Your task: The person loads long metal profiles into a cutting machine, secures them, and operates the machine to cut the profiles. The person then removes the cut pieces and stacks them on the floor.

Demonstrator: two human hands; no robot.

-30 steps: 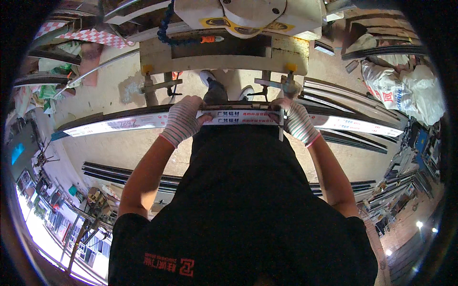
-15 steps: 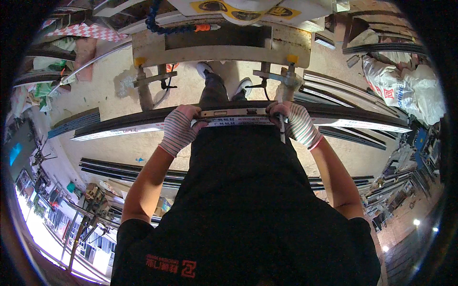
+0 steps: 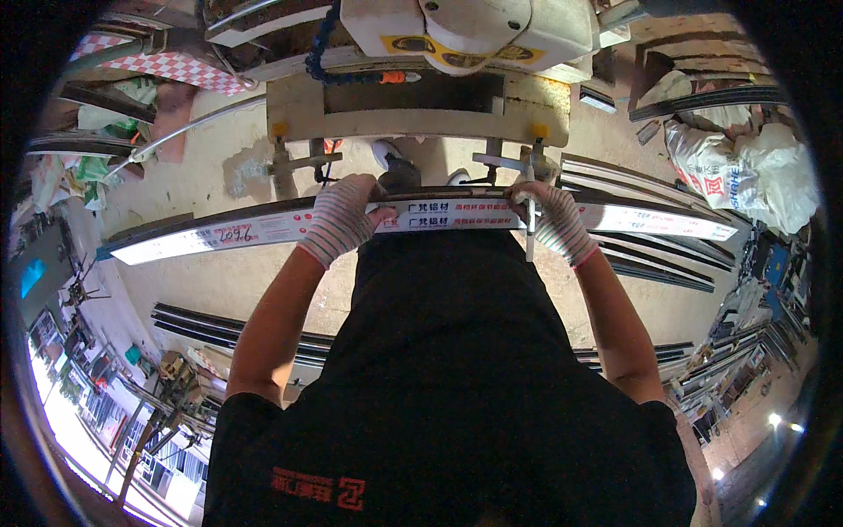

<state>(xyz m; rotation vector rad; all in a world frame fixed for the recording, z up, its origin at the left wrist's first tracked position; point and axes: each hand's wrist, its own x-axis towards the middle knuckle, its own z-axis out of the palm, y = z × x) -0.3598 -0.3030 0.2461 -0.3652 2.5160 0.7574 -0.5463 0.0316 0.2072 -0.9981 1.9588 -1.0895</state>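
Observation:
A long metal profile [image 3: 448, 220] stretches across in front of my waist, its face covered with white printed film and its far edge dark. My left hand [image 3: 342, 221], in a striped knit glove, is closed around it left of the middle, thumb on the film side. Right of the middle, my right hand [image 3: 555, 224], gloved the same way, also grips the profile. A slim pale pen-like stick [image 3: 530, 230] stands between the fingers of that hand and points down toward me. The fingers behind the profile are hidden.
Beyond the profile stands a pale machine bench [image 3: 413, 123] with clamps under its front, a white machine head [image 3: 474, 22] and a blue coiled hose [image 3: 356, 77] with an orange nozzle. More dark profiles [image 3: 650, 263] lie on the floor. White sacks [image 3: 729, 171] sit at right.
The profile has been rolled in my hands: its slotted dark face has turned away and the white film face now shows. The bench appears lower in the view.

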